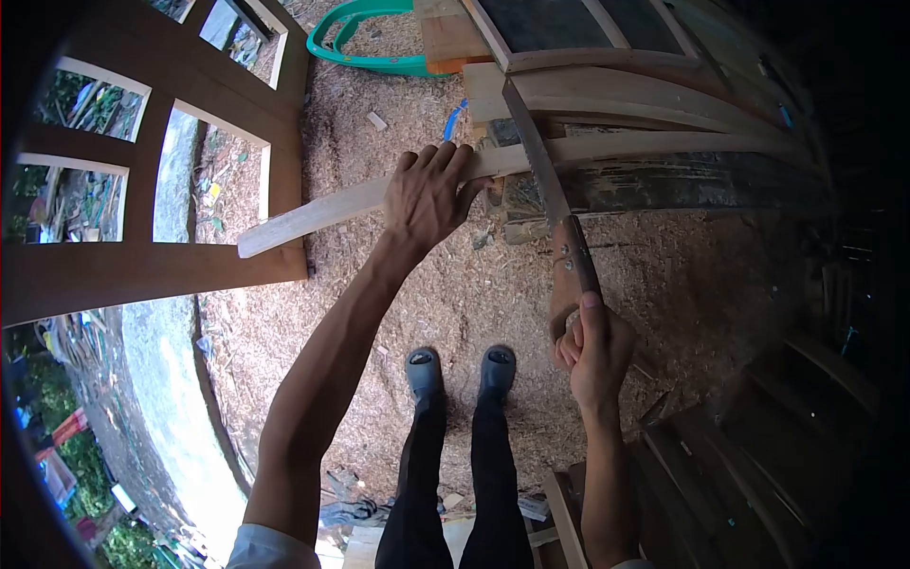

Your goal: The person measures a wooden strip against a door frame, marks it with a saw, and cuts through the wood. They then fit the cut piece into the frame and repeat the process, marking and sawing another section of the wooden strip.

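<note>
My right hand (599,351) is closed around the wooden handle of a handsaw (538,156). The saw's blade points away from me and crosses a long, narrow wooden board (322,211). Whether the teeth have cut into the wood cannot be made out. My left hand (427,194) grips that board to the left of the blade, fingers over its far edge and thumb toward the saw. The board's left end sticks out over the floor, while its right part lies along a stack of timber (654,185).
A wooden frame with openings (142,270) stands at the left. Behind lie a green plastic object (379,64) and a framed panel (588,59). Sawdust and wood chips cover the floor (455,284) around my sandalled feet. Stacked planks (720,465) fill the dark lower right.
</note>
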The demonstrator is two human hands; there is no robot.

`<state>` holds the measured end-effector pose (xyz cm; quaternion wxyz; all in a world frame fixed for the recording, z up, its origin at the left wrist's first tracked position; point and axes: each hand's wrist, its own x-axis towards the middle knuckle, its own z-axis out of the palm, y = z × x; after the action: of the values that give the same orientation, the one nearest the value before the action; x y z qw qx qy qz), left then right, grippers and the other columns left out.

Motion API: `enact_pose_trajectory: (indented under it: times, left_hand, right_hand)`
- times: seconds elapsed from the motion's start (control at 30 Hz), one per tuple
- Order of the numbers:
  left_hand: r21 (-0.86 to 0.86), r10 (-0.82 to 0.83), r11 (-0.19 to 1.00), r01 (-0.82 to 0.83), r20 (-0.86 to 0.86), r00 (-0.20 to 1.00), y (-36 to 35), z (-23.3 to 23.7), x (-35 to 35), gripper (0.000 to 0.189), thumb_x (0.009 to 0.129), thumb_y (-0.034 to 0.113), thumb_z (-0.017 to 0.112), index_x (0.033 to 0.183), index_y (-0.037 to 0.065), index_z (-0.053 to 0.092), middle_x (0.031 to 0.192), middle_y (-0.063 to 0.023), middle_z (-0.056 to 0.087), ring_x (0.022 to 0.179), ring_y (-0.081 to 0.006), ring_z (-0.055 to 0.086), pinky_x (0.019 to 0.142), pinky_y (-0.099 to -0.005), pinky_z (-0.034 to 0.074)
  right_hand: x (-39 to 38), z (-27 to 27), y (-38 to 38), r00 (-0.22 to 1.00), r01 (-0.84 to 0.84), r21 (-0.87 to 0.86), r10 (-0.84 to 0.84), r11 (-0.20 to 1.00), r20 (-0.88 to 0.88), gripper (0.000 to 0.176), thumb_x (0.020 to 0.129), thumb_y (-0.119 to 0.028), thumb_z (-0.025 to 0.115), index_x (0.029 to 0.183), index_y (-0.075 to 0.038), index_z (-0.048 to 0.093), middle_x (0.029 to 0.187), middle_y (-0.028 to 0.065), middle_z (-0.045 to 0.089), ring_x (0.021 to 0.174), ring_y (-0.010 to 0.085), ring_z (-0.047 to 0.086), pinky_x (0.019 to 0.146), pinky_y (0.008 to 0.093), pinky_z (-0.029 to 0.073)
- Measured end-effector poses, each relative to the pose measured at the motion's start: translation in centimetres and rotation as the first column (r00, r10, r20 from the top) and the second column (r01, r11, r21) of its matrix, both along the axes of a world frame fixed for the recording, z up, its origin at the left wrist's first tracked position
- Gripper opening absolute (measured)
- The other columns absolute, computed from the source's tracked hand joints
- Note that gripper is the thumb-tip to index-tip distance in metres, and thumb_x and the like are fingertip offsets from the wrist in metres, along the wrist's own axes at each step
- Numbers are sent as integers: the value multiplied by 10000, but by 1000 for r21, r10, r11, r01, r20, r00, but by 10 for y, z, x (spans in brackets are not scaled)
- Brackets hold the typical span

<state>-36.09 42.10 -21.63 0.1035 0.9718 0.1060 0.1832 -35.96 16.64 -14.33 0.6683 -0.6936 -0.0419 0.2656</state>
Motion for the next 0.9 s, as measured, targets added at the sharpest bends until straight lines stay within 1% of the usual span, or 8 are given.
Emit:
enact_pose_trajectory:
  times: [0.1,0.27,0.4,0.5,0.57,0.73,0.8,0.9]
  left_hand:
    - [27,19,999,-21,100,995,0,0,-4,355,885,398,612,1028,75,572,904,-85,576,886,-256,581,782,-392,400]
    - [-177,-78,982,60,-99,992,12,12,0,336,894,387,606,1058,96,566,893,-79,605,883,-252,610,806,-392,416]
    - [-306,-94,951,48,-137,986,17,14,2,339,904,399,588,1054,96,568,882,-77,627,846,-266,629,798,-399,418]
    - [-234,-89,971,43,-190,978,16,12,2,331,920,407,562,1049,103,571,890,-74,638,808,-269,632,792,-398,412]
    - [-166,-82,984,64,-99,992,14,8,0,325,928,401,553,1054,102,570,889,-76,636,794,-267,633,782,-395,408]
    - [-159,-122,982,104,-108,987,20,7,2,331,935,400,542,1056,93,565,887,-84,634,789,-267,633,778,-391,408]
    - [-177,-137,978,113,-131,982,20,7,3,334,938,399,538,1058,89,564,886,-87,633,788,-267,632,779,-391,410]
    - [-157,-142,979,129,-77,987,20,5,2,342,937,402,540,1063,86,564,887,-93,636,789,-272,635,787,-392,417]
  right_hand:
    - [-9,-9,1,1000,7,-8,-7,1000,21,494,997,-377,506,657,-20,529,505,-35,398,411,36,359,395,233,270]
    - [-9,-15,3,1000,-14,9,14,1000,-2,499,995,-385,510,660,-16,535,514,-24,423,426,42,385,408,235,291]
    - [-9,-18,7,999,-19,-11,20,1000,39,495,996,-378,509,663,-12,541,517,-22,422,443,46,396,421,240,298]
    - [-12,-27,7,1000,-15,10,15,1000,18,490,999,-368,501,668,-10,545,519,-23,424,451,46,401,426,243,299]
    - [-15,-30,6,1000,-12,16,12,1000,16,488,1000,-365,498,670,-8,546,518,-23,422,449,47,399,426,245,299]
    - [-2,-17,8,997,-25,-45,28,999,74,488,995,-365,502,665,-9,552,506,-26,432,443,53,412,427,250,303]
    - [12,-16,17,964,-2,-87,26,996,266,500,985,-382,516,646,-18,556,496,-22,449,441,61,438,429,256,313]
    - [36,-17,40,945,-13,-64,33,998,326,514,979,-396,521,627,-23,554,493,-14,464,445,68,459,431,262,323]
